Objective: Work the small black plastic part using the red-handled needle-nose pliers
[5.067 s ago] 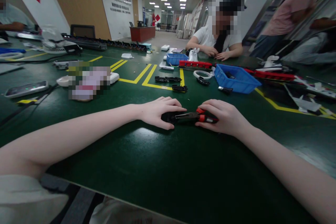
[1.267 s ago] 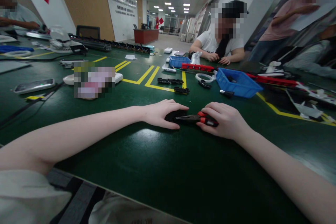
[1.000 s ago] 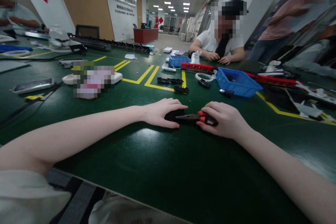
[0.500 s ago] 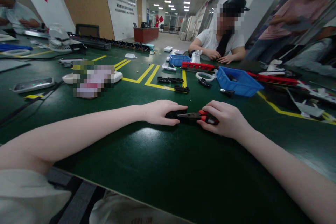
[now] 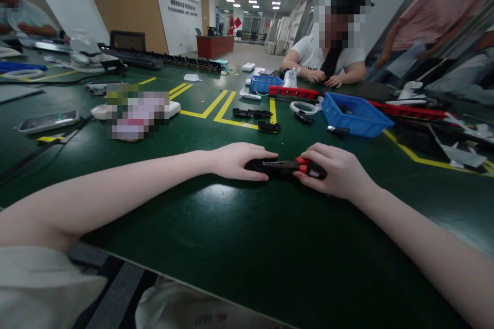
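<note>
Red-and-black long-nose pliers (image 5: 304, 166) lie in the grip of my right hand (image 5: 334, 170), fingers wrapped round the handles. Their jaws point left, to a small black part (image 5: 255, 165) that my left hand (image 5: 240, 161) holds between thumb and fingers, low over the green table (image 5: 231, 236). The pliers' tips meet or overlap the black part; whether they grip it I cannot tell. Much of the part is hidden by my left hand. Beyond my hands are similar-looking black pieces (image 5: 252, 113) and another black piece (image 5: 269, 126) by the yellow tape.
A blue bin (image 5: 357, 115) stands at the right, with a black clip-like piece (image 5: 338, 131) before it and a white ring (image 5: 304, 108) beside it. Leftward are a phone-like device (image 5: 49, 122) and a cable (image 5: 46, 150). Across the table sits a person (image 5: 328, 56).
The view has shifted slightly. Both hands keep their holds, and the pliers and black part stay together with little visible movement.
</note>
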The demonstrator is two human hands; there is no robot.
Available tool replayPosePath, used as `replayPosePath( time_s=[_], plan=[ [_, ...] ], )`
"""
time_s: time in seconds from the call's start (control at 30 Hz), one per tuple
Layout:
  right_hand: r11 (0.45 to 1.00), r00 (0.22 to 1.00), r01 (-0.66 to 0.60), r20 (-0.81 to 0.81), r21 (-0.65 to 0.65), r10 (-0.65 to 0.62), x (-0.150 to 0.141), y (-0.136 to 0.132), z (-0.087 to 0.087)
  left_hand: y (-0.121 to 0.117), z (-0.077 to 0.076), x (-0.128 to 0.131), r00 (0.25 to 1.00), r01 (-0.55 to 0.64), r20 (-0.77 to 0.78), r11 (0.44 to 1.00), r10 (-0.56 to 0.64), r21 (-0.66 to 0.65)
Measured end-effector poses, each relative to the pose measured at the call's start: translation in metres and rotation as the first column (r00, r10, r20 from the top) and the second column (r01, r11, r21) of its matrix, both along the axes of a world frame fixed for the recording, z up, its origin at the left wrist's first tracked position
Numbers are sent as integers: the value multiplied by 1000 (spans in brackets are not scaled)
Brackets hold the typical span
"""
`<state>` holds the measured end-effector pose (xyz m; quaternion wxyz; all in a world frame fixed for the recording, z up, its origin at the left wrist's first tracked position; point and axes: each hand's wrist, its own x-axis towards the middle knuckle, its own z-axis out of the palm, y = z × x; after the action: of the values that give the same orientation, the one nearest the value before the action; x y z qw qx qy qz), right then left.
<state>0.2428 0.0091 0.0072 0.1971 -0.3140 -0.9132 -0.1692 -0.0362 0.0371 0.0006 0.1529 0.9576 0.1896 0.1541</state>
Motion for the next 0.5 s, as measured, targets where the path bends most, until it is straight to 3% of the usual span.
replayPosePath(
  time_s=[0.2,0.5],
  plan=[
    [1000,1000,1,4,-10,-1,1,1,-1,-1,2,0,1000,-9,-17,1000,9,-2],
    [995,999,-13,39,101,9,0,2,-3,-2,2,0,1000,8,-4,1000,-8,3]
  ],
)
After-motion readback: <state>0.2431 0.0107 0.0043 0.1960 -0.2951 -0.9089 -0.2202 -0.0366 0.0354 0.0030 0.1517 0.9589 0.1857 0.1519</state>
